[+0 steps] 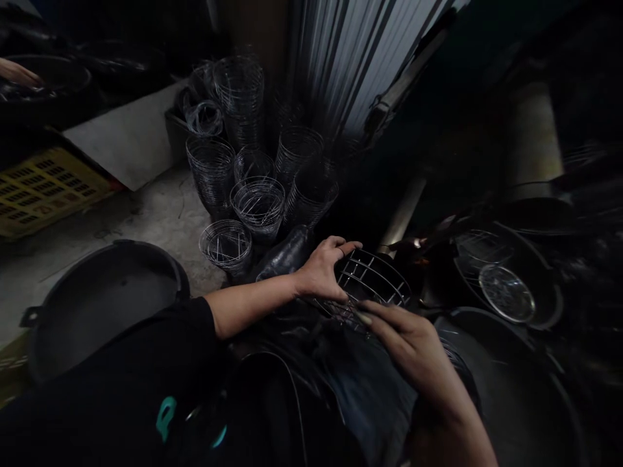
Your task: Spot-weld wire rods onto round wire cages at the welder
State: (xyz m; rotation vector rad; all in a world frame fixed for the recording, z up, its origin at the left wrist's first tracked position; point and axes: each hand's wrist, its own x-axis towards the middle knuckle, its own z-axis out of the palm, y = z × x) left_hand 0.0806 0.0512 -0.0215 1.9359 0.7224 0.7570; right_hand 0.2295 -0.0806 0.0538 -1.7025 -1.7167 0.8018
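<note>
A round metal wire basket (374, 275) with an open grid is tilted in front of my body, over my lap. My left hand (324, 269) grips its left side, with the fingers at the far rim and the thumb at the near side. At the basket's near edge is my right hand (409, 340), its fingertips drawn together against the wires. Whether those fingertips also pinch a small loose piece cannot be made out in the dim light. The bottom of the basket is partly hidden by both hands.
Several stacks of wire rings or baskets (257, 201) stand ahead on the floor. A dark round basin (111, 305) lies left, another basin (511, 383) right, near a tub holding a round wire piece (506, 293). A yellow crate (48, 188) and another person's hand (19, 72) are far left.
</note>
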